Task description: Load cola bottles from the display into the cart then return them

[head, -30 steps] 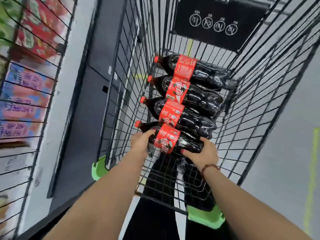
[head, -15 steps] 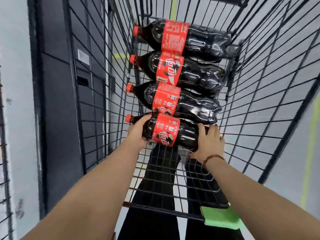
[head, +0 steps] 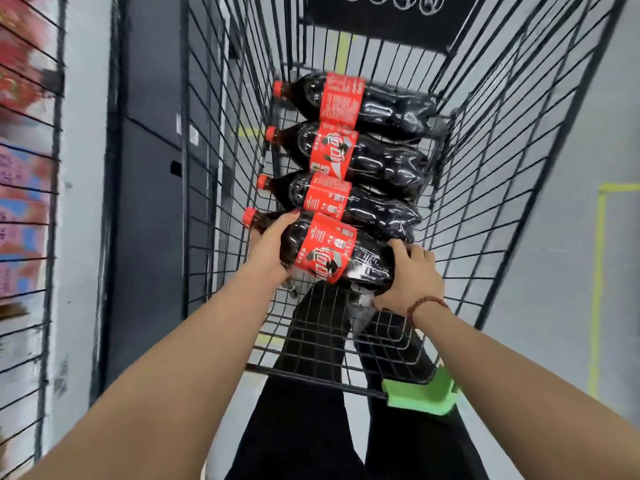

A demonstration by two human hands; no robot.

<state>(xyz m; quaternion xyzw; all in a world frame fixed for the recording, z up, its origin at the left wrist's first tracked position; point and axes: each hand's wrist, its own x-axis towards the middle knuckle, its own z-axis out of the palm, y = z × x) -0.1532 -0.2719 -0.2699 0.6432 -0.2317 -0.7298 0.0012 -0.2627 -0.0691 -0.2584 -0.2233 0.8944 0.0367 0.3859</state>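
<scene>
- Currently, far left: the display rack (head: 27, 202) stands just beside the cart (head: 221, 168). Its stock is blurred, so no bottle slots can be read.
- Left hand (head: 273, 244): curled round the shoulder of the nearest cola bottle (head: 332, 254), just below the red cap, thumb over the top.
- Nearest cola bottle: lies on its side across the cart basket, cap toward the rack side, and touches the bottle behind it. Cannot tell whether it rests on the wire floor or is raised slightly.
- Behind it: three other cola bottles (head: 346, 154) lie side by side in the same direction, filling the basket toward the front.
- Right hand (head: 412, 278), bead bracelet (head: 427, 304) at the wrist: fingers wrapped round the base end of the same bottle.
- Step, as judged: a two-handed hold on the fourth bottle, either at the end of loading or at the start of the return. The frame alone does not settle which.
- Next move, if returning: lift level, clear the cart's left wall, swing to the rack. The bottle looks full and heavy, so keep both hands on it.
</scene>
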